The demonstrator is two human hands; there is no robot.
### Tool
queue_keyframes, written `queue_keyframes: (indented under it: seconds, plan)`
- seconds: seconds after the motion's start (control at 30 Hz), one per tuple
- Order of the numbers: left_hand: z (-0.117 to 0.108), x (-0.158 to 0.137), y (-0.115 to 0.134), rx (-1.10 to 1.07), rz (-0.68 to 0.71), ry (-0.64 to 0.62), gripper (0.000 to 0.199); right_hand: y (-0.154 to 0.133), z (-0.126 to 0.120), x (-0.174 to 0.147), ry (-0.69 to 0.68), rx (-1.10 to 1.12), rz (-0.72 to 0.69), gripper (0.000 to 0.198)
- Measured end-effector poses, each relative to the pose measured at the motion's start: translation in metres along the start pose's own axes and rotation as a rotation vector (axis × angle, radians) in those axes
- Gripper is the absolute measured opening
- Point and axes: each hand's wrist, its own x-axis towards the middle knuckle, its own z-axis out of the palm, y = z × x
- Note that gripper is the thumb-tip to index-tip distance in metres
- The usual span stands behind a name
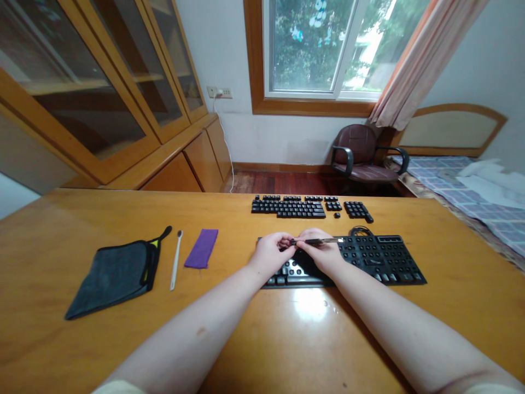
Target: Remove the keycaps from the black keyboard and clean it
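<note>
A black keyboard base [381,257] with its keycaps off over most of its surface lies on the desk, and both my hands are above it. My left hand [273,251] is closed, pinching a small black keycap [292,242] between its fingertips. Closed around a slim pen-like tool [318,241], black with a metallic end pointing right, is my right hand [322,251]. The tool's other end meets the keycap at my left fingers; what kind of tool it is cannot be made out. My hands hide part of the keyboard's left half.
Loose keycaps [301,208] lie in rows near the desk's far edge. To the left are a folded grey cloth [115,276], a white toothbrush [176,262] and a purple cloth [202,249]. Beyond the wooden desk [254,339] stands an office chair [359,153].
</note>
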Motion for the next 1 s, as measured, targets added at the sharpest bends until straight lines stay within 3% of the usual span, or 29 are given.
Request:
queue_keyframes:
  seconds: [0.2, 0.4, 0.67, 0.87, 1.0]
  plan:
    - [-0.002, 0.000, 0.000, 0.064, 0.074, 0.032, 0.022, -0.003, -0.005, -0.002, -0.077, -0.023, -0.028, 0.020]
    - [-0.003, 0.000, 0.005, 0.086, 0.018, 0.052, 0.019, -0.005, -0.004, -0.004, -0.043, -0.102, 0.010, 0.018]
    - [-0.004, 0.000, 0.001, 0.121, 0.021, 0.075, 0.019, -0.006, -0.002, -0.002, -0.095, -0.074, 0.039, 0.019]
    - [-0.007, 0.001, 0.006, 0.000, -0.013, 0.062, 0.032, -0.004, -0.002, -0.003, -0.042, -0.121, -0.005, 0.018]
    - [-0.012, 0.005, 0.010, -0.099, -0.065, 0.043, 0.025, -0.006, -0.003, -0.004, -0.137, -0.161, -0.083, 0.019]
